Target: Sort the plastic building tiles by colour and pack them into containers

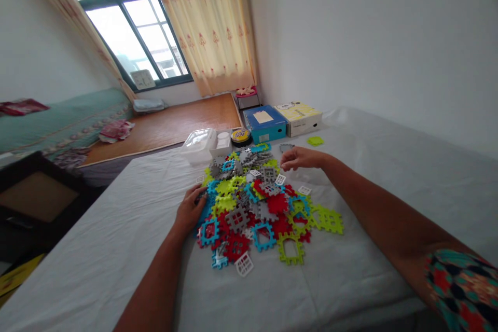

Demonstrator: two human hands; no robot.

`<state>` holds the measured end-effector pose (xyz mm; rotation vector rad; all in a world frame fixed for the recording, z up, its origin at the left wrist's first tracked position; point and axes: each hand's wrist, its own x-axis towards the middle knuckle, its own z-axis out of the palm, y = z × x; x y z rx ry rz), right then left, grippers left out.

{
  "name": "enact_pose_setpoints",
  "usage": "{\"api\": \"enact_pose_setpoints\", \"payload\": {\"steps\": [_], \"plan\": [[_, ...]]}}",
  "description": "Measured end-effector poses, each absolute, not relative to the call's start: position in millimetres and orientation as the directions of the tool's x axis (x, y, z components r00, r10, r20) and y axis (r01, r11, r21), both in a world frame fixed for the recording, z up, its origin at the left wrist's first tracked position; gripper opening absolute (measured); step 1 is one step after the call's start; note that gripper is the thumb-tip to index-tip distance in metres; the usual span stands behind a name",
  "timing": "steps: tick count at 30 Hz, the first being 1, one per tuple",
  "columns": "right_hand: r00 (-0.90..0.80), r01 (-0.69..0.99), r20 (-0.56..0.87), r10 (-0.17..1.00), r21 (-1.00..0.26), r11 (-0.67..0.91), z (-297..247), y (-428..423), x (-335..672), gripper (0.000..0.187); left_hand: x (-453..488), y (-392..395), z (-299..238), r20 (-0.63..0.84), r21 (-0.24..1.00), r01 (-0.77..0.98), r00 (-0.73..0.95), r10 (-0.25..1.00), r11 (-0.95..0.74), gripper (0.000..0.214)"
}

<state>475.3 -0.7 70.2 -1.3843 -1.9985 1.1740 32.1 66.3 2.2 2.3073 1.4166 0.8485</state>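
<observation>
A heap of toothed plastic building panels (276, 203) in red, blue, lime green and grey lies on the grey-white cloth. At its left edge my left hand (190, 211) rests with fingers stretched over the blue panels (209, 207). Beyond the heap's right side is my right hand (299, 158), its fingers curled together; whatever may be in them is hidden. Just behind that hand lies a grey panel (287, 148). Small white window grilles (244, 264) are scattered on and around the heap, and a lime square frame (290, 248) lies at the front.
Behind the heap stand a clear plastic box (199, 144), a white box (223, 142), a round yellow-and-black tin (241, 137), a blue box (265, 124) and a yellow-and-white box (299, 116). A lone lime piece (315, 140) lies to their right. The wall (373, 46) borders the right side.
</observation>
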Motion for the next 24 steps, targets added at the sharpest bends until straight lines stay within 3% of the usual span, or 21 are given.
{"api": "enact_pose_setpoints", "payload": {"steps": [2,5,10,14,16,18,21,24], "plan": [[-0.276,0.617,0.043,0.960,-0.758,0.212,62.8,5.1,463.4,0.043,31.8,66.9,1.7,0.325,0.535,0.705,0.337,0.884,-0.465,0.045],[-0.257,0.663,0.158,0.953,-0.689,0.293,54.0,10.2,443.4,0.043,31.5,67.3,1.2,0.322,0.536,0.704,0.339,0.884,-0.465,0.045],[-0.304,0.604,0.147,0.941,-0.735,0.310,50.1,11.4,434.0,0.046,32.0,66.4,1.6,0.316,0.532,0.709,0.341,0.885,-0.463,0.046],[-0.267,0.490,0.001,0.964,-0.861,0.137,47.2,16.5,449.6,0.048,31.3,67.7,1.3,0.324,0.513,0.717,0.349,0.879,-0.473,0.046],[-0.160,0.488,-0.035,0.987,-0.871,0.048,46.7,20.0,466.0,0.047,30.3,68.7,1.0,0.320,0.512,0.719,0.349,0.881,-0.471,0.046],[0.062,0.477,0.017,0.998,-0.879,-0.015,48.0,21.3,489.3,0.046,29.3,69.6,0.6,0.313,0.515,0.719,0.349,0.883,-0.466,0.047],[0.384,0.443,0.054,0.922,-0.887,-0.132,51.3,15.3,530.6,0.044,27.8,70.8,-0.6,0.315,0.519,0.713,0.353,0.881,-0.471,0.047],[0.484,0.419,0.026,0.875,-0.884,-0.206,52.0,2.1,562.4,0.039,27.0,71.8,-1.8,0.320,0.511,0.716,0.355,0.878,-0.475,0.047]]}}
